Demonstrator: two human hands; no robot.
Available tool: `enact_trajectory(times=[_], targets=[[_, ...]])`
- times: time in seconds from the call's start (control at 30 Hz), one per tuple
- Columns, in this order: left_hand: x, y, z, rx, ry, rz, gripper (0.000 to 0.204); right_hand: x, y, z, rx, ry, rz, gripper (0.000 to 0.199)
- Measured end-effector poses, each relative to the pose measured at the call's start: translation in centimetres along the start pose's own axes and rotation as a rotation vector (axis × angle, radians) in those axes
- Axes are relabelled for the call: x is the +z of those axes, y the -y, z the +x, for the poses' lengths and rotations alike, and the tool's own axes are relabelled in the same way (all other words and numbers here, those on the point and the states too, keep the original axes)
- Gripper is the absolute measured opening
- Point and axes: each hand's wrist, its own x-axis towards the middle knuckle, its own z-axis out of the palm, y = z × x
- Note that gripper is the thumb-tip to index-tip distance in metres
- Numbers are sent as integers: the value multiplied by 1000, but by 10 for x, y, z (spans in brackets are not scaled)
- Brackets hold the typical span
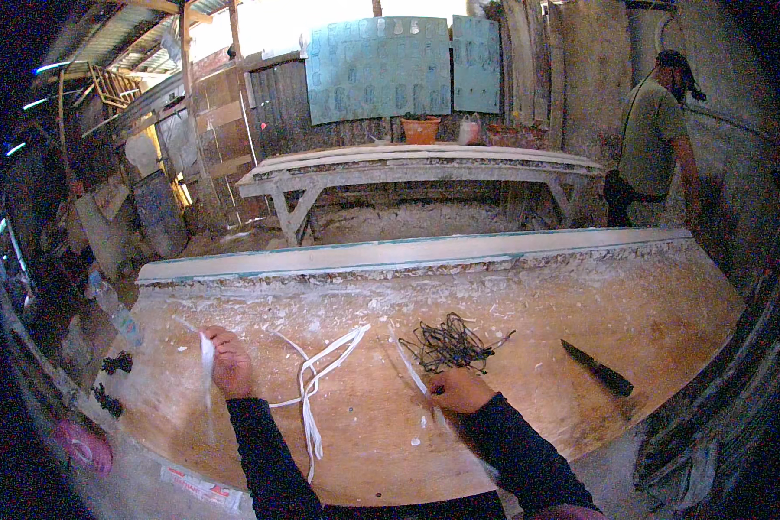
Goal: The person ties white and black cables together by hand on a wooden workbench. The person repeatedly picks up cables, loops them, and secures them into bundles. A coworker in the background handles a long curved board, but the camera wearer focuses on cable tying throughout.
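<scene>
White strip (207,360): probably light, limp; best taken near an end. Left grip (228,360) pinches it; right grip (462,392), contents unclear.

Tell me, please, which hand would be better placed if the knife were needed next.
Probably the right hand: it is closer to the knife, while the left hand is farther away, holding a white strip.

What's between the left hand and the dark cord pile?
Head view: a loose bundle of white strips, then a single white strip beside the dark cord pile, running to the right hand.
</scene>
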Motion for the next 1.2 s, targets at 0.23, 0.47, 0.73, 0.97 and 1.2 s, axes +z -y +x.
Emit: enact_trajectory(times=[0.23,0.47,0.73,0.97,1.2], targets=[[-24,96,7,-127,-500,1551,17,5,1,-1,-54,-261,282,25],[-30,187,-14,-637,-348,1801,13,-1,21,-6,-48,-122,1023,21],[-41,190,-20,-635,-204,1859,14,3,21,-3,-75,-184,1042,14],[-44,192,-23,-684,-258,1845,15,13,13,1,-161,-351,837,13],[-62,192,-31,-606,-165,2052,12,10,15,-3,-110,-386,649,9]])
